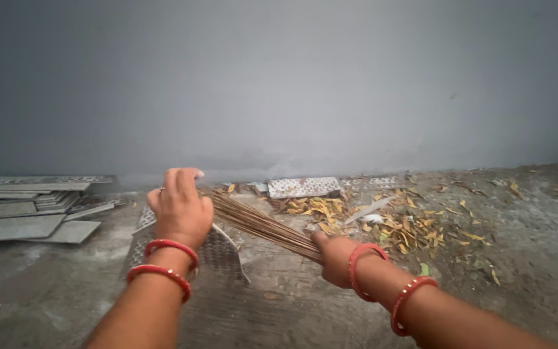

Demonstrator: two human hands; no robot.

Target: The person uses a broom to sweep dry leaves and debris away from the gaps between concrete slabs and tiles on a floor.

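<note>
A: Head view, item one: broom (263,226), a bundle of thin brown sticks. Location?

B: Low over the concrete floor (292,310), between the two hands. Long axis runs from upper left to lower right, slanting down toward the right hand (334,258).

A: Right hand, state?

B: Clamped around the lower right end of the bundle, fingers wrapped under it. Red bangles (382,278) on the wrist.

A: Left hand (181,207)?

B: At the upper left end of the bundle, fingers curled over it with the back of the hand toward the camera. It appears to press or grip the sticks, but the palm side is hidden, so I cannot tell whether it is closed on them. Red bangles there too.

A: Which hand is nearer the leaves?

B: The right. Item two: pile of dry yellow leaves (382,223), lying just beyond and to the right of the broom, near the foot of the grey wall (292,84).

A: Other entries?

B: Patterned metal plate (303,187) against the wall behind the leaves; stack of grey slabs (27,207) well apart at far left.
</note>
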